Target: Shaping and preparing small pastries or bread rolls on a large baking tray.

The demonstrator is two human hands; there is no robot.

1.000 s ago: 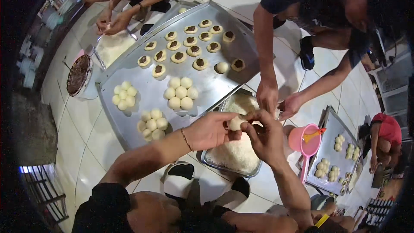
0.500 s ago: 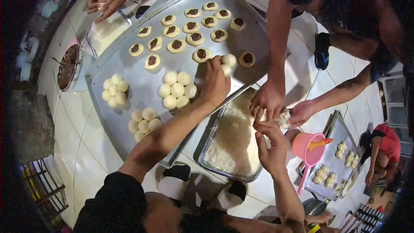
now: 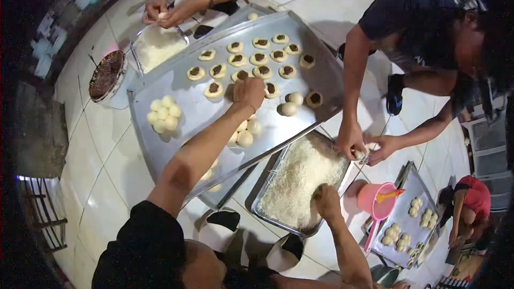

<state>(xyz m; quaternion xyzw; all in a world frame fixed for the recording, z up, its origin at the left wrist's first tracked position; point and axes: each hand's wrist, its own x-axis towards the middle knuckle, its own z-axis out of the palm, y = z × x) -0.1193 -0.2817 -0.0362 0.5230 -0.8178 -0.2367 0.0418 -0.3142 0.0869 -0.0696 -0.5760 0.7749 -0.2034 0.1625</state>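
Note:
My left hand (image 3: 249, 94) is over the large metal tray (image 3: 235, 142), its fingers curled at the near edge of a flat dough round with brown filling (image 3: 242, 76). The fingertips are partly hidden. Similar filled rounds (image 3: 260, 43) lie in loose rows beyond it. Two smooth dough balls (image 3: 292, 104) sit to its right, and under my left forearm is a cluster of dough balls (image 3: 245, 138), partly covered. Down to the right, my right hand (image 3: 326, 200) is curled at the right side of a tray of pale shreds (image 3: 292, 182); whatever it may hold is hidden.
At right, another person's hands hold a shred-covered piece (image 3: 362, 154). A pink dipper (image 3: 376, 203) with an orange-handled tool stands near a tray of dough balls (image 3: 393, 235). Far left are a bowl of brown filling (image 3: 108, 75) and another person's hands (image 3: 166, 13) above a second shred tray (image 3: 158, 48).
My left hand has gone left from one filled round to another. My right hand has drawn back from the other person's hands, lowered to the shreds and curled. The whole view has shifted.

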